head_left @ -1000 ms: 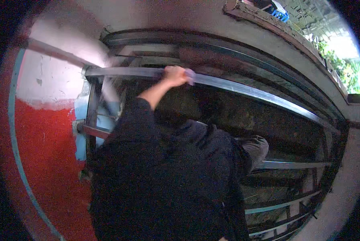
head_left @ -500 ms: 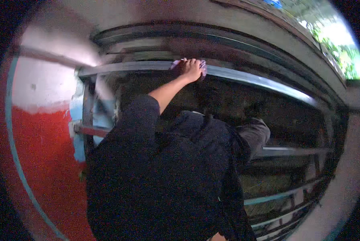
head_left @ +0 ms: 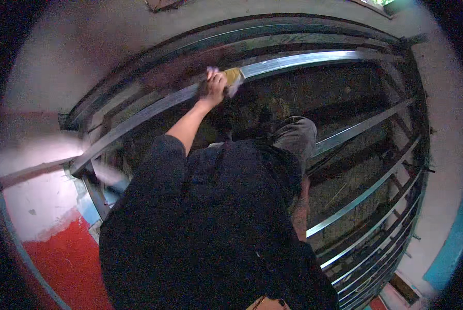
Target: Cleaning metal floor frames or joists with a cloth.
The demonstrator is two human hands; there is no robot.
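My left hand [head_left: 214, 89] is closed on a bunched cloth [head_left: 233, 80], pale purple with a yellowish patch. The cloth lies against a long metal bar [head_left: 298, 63], the near top rail of a metal frame, with the fingers over the bar's upper side. Blur softens the hand's outline. On the right of my dark shirt, a strip of bare right arm [head_left: 301, 209] shows beside the frame. The fingers of my right hand cannot be made out. My grey-trousered knee [head_left: 299, 132] is bent between the bars.
More parallel metal bars [head_left: 365, 204] run down the right side. A second rail [head_left: 241, 36] stands behind the held one, close to the grey wall [head_left: 107, 62]. A red and white painted wall [head_left: 66, 253] is at lower left. Dark ground [head_left: 340, 191] shows between the bars.
The view has turned and tilted, so more lower bars show at right. My left hand still holds the cloth on the rail and appears farther left; a yellowish part of the cloth now shows.
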